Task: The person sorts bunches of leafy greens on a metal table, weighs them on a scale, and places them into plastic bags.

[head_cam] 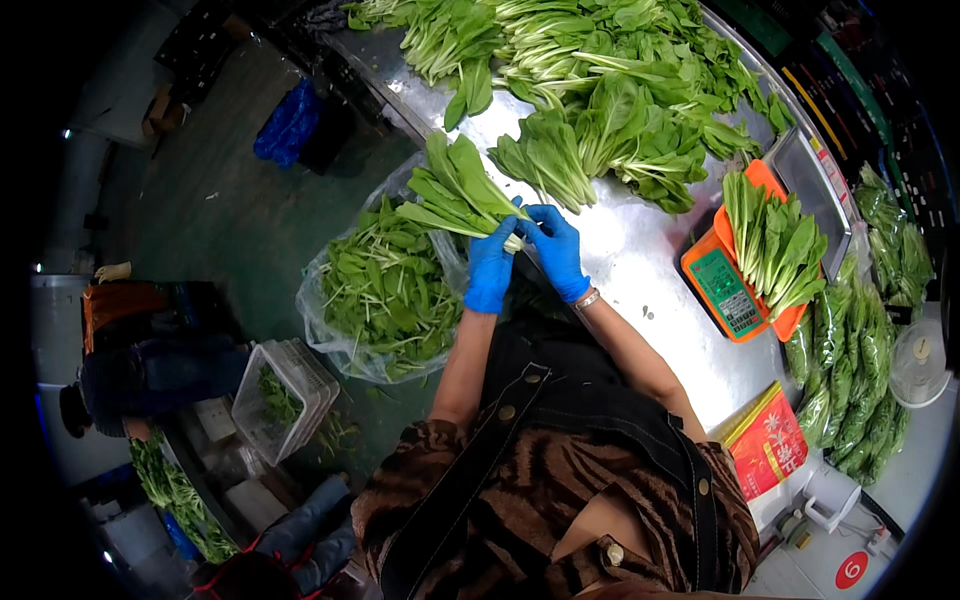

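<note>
My left hand, in a blue glove, grips a small bunch of leafy greens by its pale stems. My right hand, gloved too, pinches at the same stem ends from the other side; its fingertips partly hide them. The leaves point up and to the left, over the rim of a clear plastic bag. Loose leaves and stems fill that bag, left of my hands. Beyond my hands, a bunch of greens lies on the metal table.
Heaped greens cover the table's far end. At right, an orange digital scale carries a bunch of greens. Bagged greens, a red packet and a white mug lie beyond. White crates and other people stand left.
</note>
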Action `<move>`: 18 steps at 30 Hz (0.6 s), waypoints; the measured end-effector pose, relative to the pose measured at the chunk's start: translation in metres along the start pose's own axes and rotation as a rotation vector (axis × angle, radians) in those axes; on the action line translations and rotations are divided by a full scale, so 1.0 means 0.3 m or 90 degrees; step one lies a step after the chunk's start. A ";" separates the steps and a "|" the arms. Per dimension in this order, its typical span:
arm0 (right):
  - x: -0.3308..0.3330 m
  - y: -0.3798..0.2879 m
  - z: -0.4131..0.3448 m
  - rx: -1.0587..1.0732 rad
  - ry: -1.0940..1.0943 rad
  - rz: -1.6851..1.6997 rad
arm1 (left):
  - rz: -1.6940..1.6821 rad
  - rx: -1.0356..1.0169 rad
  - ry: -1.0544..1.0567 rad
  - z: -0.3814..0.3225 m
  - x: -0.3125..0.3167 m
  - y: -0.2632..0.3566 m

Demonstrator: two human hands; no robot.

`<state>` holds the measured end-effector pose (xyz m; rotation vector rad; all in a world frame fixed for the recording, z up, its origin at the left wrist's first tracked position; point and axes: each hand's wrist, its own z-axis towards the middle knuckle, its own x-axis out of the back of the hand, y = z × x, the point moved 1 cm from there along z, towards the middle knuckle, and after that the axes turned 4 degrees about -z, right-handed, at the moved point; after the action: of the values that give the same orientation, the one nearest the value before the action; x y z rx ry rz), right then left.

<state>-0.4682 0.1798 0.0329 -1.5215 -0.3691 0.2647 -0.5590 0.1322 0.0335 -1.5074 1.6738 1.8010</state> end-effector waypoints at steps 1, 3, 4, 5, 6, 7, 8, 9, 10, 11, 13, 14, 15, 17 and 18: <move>-0.001 -0.010 -0.006 0.025 0.004 -0.079 | 0.009 -0.001 -0.013 -0.006 -0.012 0.006; 0.001 -0.038 -0.023 0.076 0.012 -0.239 | 0.017 0.027 -0.013 -0.005 -0.001 0.000; 0.000 -0.047 -0.027 0.109 0.012 -0.253 | 0.021 0.040 -0.013 -0.004 0.004 -0.004; 0.000 -0.053 -0.030 0.141 0.012 -0.267 | 0.016 0.054 -0.016 0.001 0.010 -0.005; 0.002 -0.057 -0.032 0.172 0.013 -0.282 | 0.011 0.071 -0.019 0.007 0.014 -0.006; 0.004 -0.058 -0.032 0.173 -0.004 -0.260 | 0.006 0.087 -0.023 0.011 0.020 -0.006; 0.005 -0.058 -0.031 0.175 -0.021 -0.238 | -0.005 0.085 -0.017 0.014 0.029 -0.003; 0.008 -0.057 -0.029 0.176 -0.037 -0.218 | -0.017 0.084 -0.012 0.016 0.037 0.003; 0.015 -0.053 -0.027 0.144 -0.024 -0.226 | -0.028 0.082 -0.006 0.018 0.044 0.008; 0.026 -0.048 -0.023 0.111 -0.012 -0.234 | -0.040 0.063 0.013 0.018 0.053 0.012; 0.054 -0.016 0.010 0.057 0.048 -0.273 | -0.064 0.020 0.050 0.019 0.061 0.027; 0.081 0.014 0.033 0.060 0.073 -0.356 | -0.063 0.016 0.047 0.023 0.068 0.027; 0.102 0.035 0.047 0.064 0.096 -0.434 | -0.083 0.025 0.037 0.021 0.067 0.033; 0.126 0.045 0.057 0.124 0.040 -0.577 | -0.123 0.042 0.017 0.015 0.065 0.042; 0.130 0.038 0.057 0.104 0.049 -0.558 | -0.124 0.055 0.000 0.015 0.061 0.042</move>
<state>-0.4385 0.2113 0.0245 -1.0841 -0.8832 -0.4430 -0.5786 0.1241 0.0255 -1.5724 1.5253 1.6078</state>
